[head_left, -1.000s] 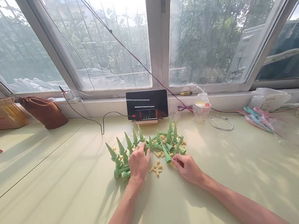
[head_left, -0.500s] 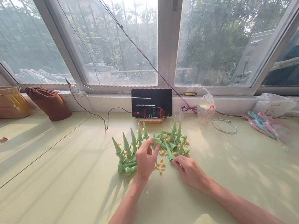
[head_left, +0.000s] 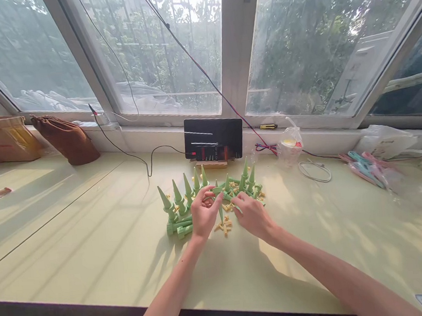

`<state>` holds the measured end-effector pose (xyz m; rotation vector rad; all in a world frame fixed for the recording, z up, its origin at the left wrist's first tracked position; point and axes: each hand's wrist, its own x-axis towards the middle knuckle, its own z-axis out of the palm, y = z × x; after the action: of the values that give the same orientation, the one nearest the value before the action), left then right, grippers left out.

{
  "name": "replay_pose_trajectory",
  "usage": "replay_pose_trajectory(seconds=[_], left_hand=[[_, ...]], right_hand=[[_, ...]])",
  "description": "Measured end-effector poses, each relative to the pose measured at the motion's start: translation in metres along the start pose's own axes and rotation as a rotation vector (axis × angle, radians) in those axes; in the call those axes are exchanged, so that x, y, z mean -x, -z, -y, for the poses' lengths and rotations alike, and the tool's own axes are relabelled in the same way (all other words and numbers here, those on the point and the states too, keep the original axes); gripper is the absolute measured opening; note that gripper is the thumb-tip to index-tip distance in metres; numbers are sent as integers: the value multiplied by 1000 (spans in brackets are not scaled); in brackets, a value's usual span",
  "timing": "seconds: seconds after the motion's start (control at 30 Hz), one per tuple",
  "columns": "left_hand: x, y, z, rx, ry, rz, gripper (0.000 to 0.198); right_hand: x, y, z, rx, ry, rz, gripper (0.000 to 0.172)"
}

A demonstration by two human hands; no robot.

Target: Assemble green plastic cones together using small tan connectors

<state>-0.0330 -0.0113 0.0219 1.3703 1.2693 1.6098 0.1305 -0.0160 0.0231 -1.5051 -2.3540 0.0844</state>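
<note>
My left hand point(head_left: 205, 216) pinches a green plastic piece point(head_left: 217, 189) between thumb and fingers. A thin green spike point(head_left: 221, 214) points down just below it; whether it belongs to that piece I cannot tell. Close by on the right, my right hand point(head_left: 252, 214) has its fingertips closed on a green cone piece point(head_left: 235, 201), largely hidden by the fingers. Several upright green cones point(head_left: 177, 192) stand in a row left of my left hand, with green tubular pieces point(head_left: 184, 231) lying before them. Small yellow connectors point(head_left: 225, 228) lie loose between my hands.
A dark tablet point(head_left: 213, 137) on a small stand is behind the pieces, below the window. More green cones point(head_left: 251, 174) stand behind my right hand. A brown pouch point(head_left: 67, 140) sits at left. A plastic-wrapped cup point(head_left: 291, 144) and a coiled white cable point(head_left: 315, 171) are at right.
My right hand has moved up and left, closer to my left hand, with a green cone piece at its fingertips. My left hand stays near the same place, still pinching.
</note>
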Motion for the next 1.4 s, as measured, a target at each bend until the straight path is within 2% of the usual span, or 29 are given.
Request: replay_pose_trajectory(seconds=[0.17, 0.5, 0.8, 1.1, 1.4], left_hand=[[-4, 0, -2, 191, 139, 21, 44], [-7, 1, 1, 341, 287, 20, 51], [-6, 1, -3, 334, 296, 28, 51], [-6, 1, -1, 322, 287, 33, 49], [-6, 1, -1, 328, 277, 42, 47]], right_hand=[[-18, 2, 7, 117, 42, 187, 20], [-26, 3, 5, 187, 25, 260, 14], [-30, 2, 10, 220, 16, 268, 21], [-27, 5, 21, 258, 34, 290, 18], [-27, 9, 38, 279, -50, 338, 18]])
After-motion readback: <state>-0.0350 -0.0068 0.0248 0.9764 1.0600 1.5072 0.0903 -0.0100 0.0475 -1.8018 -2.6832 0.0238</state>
